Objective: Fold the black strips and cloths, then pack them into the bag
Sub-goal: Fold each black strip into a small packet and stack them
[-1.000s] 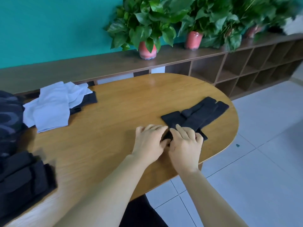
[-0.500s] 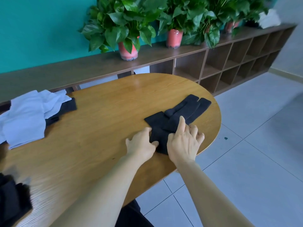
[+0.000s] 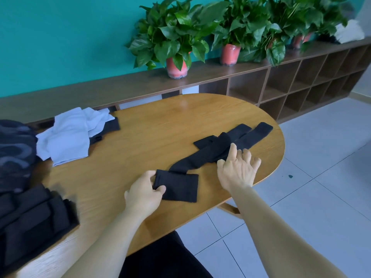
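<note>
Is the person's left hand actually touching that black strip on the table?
Touching. The head view shows the left hand gripping the near end of the black strip, fingers and thumb curled around its edge on the table.

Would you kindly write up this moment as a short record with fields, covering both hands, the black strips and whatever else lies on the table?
surface: oval wooden table
left hand: pinches the near end of a long black fabric strip
right hand: fingers spread, resting on the pile of black strips near the table's right end
strip state: near end folded flat, the rest trailing up into the pile
far left: crumpled white cloth
near left: stack of folded black pieces
behind: potted green plants on a wooden shelf
</note>
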The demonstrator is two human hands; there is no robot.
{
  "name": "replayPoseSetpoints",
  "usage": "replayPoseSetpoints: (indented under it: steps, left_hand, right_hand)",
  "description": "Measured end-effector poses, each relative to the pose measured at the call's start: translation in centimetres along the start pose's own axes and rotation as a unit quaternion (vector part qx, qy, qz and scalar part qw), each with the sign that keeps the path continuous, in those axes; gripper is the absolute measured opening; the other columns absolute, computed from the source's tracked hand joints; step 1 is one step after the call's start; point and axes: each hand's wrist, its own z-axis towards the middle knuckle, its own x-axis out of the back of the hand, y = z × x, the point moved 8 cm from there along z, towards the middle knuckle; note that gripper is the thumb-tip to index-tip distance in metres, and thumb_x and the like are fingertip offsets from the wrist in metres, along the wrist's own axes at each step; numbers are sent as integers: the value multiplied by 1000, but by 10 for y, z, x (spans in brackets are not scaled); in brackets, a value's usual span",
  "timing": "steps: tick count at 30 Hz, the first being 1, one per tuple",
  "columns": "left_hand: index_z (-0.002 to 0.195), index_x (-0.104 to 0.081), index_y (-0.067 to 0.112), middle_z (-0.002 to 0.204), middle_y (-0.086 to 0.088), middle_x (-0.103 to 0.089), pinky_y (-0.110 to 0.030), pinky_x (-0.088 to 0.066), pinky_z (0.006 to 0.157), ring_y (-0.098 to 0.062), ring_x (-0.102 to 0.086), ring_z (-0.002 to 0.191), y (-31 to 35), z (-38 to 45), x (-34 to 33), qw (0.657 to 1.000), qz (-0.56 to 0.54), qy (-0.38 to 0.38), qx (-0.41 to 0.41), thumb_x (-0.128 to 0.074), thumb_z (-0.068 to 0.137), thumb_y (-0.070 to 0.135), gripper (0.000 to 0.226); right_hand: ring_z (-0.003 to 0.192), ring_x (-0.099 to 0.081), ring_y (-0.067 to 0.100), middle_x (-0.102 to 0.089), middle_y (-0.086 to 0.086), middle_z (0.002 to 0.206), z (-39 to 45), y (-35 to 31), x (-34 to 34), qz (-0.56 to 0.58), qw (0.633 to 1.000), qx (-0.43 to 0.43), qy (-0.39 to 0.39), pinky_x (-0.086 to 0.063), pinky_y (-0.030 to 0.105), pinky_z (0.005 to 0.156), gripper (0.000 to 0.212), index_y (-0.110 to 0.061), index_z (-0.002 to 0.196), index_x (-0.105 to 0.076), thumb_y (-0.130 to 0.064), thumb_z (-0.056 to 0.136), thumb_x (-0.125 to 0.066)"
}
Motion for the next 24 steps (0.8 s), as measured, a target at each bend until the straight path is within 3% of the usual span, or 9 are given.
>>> replayPoseSetpoints:
  steps: [3,7,10,12,16,19,24]
  left_hand:
    - [140,-39,26,94,8,-61,-46,-38,103,-19,-59,98,-19,-10,7,999,-23,24,35,-61,91,34,54]
    - [145,-33,23,95,13,-57,-43,-37,104,-15,-55,99,-20,-19,12,999,-8,45,30,-61,91,38,63]
    - [143,-36,27,123,5,-51,-41,-30,103,-15,-46,121,-6,-23,26,990,87,105,-24,-56,92,45,57]
    - [143,-37,29,135,5,-43,-39,-27,104,-14,-38,128,12,-25,29,980,126,122,-93,-53,94,43,53]
    - [151,-20,29,158,13,-15,-37,-12,116,-9,-13,145,44,-25,6,950,180,28,-253,-52,96,36,64]
    - [155,-3,28,161,14,1,-34,1,117,-3,4,147,47,-22,-15,930,216,-59,-292,-49,98,33,73]
    - [154,3,28,160,14,-13,-36,-3,116,-1,-10,145,31,-17,-20,931,234,-99,-261,-40,100,38,70]
  right_hand:
    - [137,-18,27,-41,11,134,-6,-11,-1,-27,999,18,3,-15,52,108,50,-12,137,-28,-33,91,-27]
    - [140,-13,30,-32,18,144,-17,-34,0,-39,997,60,18,-11,53,108,48,-10,135,-36,-31,92,-29]
    - [141,-13,31,-31,20,147,-22,-48,1,-43,995,90,22,-10,52,107,52,-9,137,-37,-30,91,-25]
    - [140,-22,33,-36,21,145,-23,-59,3,-37,991,121,34,-17,52,105,58,-8,135,-42,-31,87,-22]
    - [141,-22,29,-32,15,151,-12,-71,-2,-64,983,173,4,-18,50,109,53,-12,143,-32,-32,94,-29]
    - [141,-19,29,-30,13,151,4,-68,-9,-77,985,150,-33,-15,49,111,57,-13,148,-20,-35,97,-31]
    - [135,-28,32,-40,14,143,16,-58,-23,-80,989,90,-87,-13,52,112,63,-12,150,-10,-39,96,-27]
